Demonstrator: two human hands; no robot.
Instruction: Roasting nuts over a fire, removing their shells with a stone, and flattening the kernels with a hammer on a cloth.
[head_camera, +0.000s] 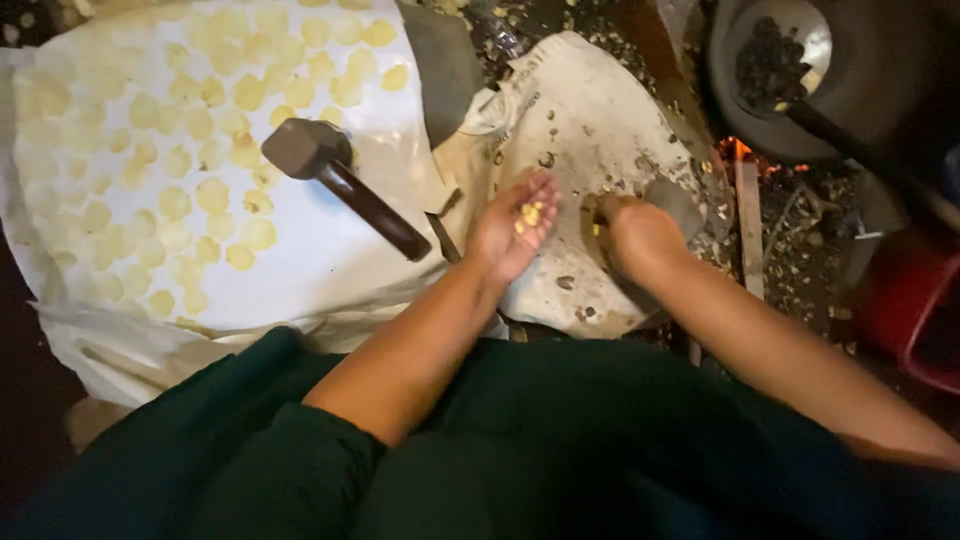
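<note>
My left hand (515, 228) is cupped palm up over a dirty white sack cloth (590, 120), with a few small yellow kernels (529, 213) lying in the palm. My right hand (632, 228) rests knuckles up just to the right, fingers curled down onto the cloth beside a grey stone (678, 203); what its fingers pinch is hidden. A hammer (340, 180) with a dark head and brown handle lies on a white sheet (330, 260) to the left, apart from both hands.
Several flattened yellow discs (190, 150) are spread over the white sheet. A dark pan with black bits and a ladle (775, 60) sits at the top right above glowing embers (745, 155). A red container (915, 300) stands at the right edge.
</note>
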